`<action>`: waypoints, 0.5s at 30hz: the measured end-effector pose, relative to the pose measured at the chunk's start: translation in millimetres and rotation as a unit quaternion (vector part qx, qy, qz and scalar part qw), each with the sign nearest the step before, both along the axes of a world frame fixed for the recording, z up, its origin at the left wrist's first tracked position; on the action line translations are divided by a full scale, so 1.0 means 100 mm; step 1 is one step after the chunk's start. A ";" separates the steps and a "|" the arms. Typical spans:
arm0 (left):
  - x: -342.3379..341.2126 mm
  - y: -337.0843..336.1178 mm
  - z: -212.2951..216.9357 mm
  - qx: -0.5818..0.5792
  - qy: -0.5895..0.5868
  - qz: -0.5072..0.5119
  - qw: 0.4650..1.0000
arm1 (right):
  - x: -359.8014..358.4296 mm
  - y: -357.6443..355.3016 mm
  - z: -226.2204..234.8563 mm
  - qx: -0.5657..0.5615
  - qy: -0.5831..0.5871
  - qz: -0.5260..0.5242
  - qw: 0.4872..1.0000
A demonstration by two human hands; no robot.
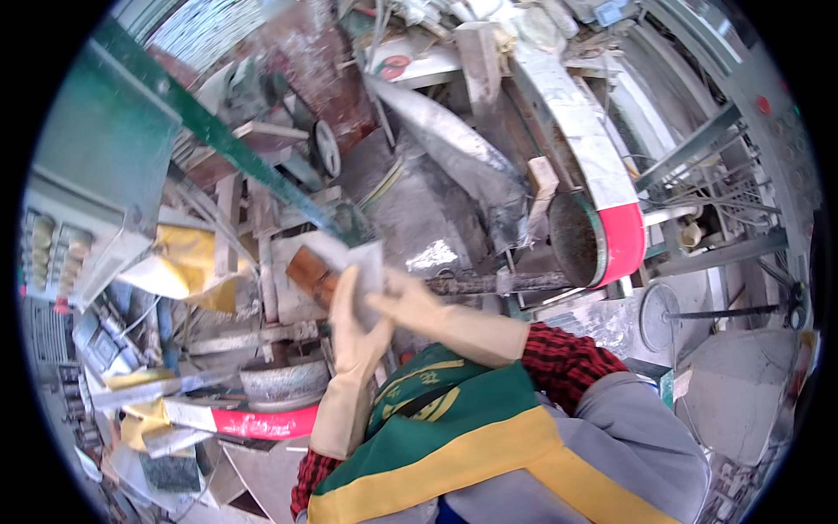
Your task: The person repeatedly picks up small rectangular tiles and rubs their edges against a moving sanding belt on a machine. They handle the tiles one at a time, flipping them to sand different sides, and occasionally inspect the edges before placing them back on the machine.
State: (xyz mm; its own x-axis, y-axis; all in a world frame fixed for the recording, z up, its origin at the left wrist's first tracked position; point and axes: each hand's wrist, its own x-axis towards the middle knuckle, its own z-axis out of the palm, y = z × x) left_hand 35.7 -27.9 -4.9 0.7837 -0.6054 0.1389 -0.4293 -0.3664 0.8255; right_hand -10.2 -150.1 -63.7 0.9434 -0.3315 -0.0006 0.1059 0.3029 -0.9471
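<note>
Nearest the lens, a green apron with yellow bands covers the person's front, red-checked sleeves showing at both arms over grey trousers. Beyond it, a grinding machine with a red-and-white curved guard and a dark round wheel fills the upper right of the cluttered, dust-coated workshop, a green metal beam slanting across the upper left. A grey stone bowl-shaped piece sits at lower left, just above a red-banded rim, with yellow sacking further left.

Both arms rise from the lower edge in long cream rubber gloves and meet at the middle of the frame. The left hand stands upright, fingers straight and pressed against the near face of a thin grey stone tile. The right hand reaches in from the right, forearm slanting up-left, fingers closed on the tile's lower right edge. A reddish-brown block shows just beside the tile's left edge; whether it touches cannot be told.
</note>
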 end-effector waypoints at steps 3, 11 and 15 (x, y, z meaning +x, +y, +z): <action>-0.04 -0.08 0.09 -0.153 0.198 -0.007 0.968 | -0.21 -0.45 0.29 0.110 0.061 0.041 0.991; -0.17 -0.06 0.10 -0.065 0.475 0.010 0.878 | -0.65 -0.69 0.64 -0.008 0.133 0.089 0.987; -0.26 -0.10 0.18 -0.107 0.478 0.000 0.872 | -0.55 -0.88 0.64 0.013 0.169 0.010 0.985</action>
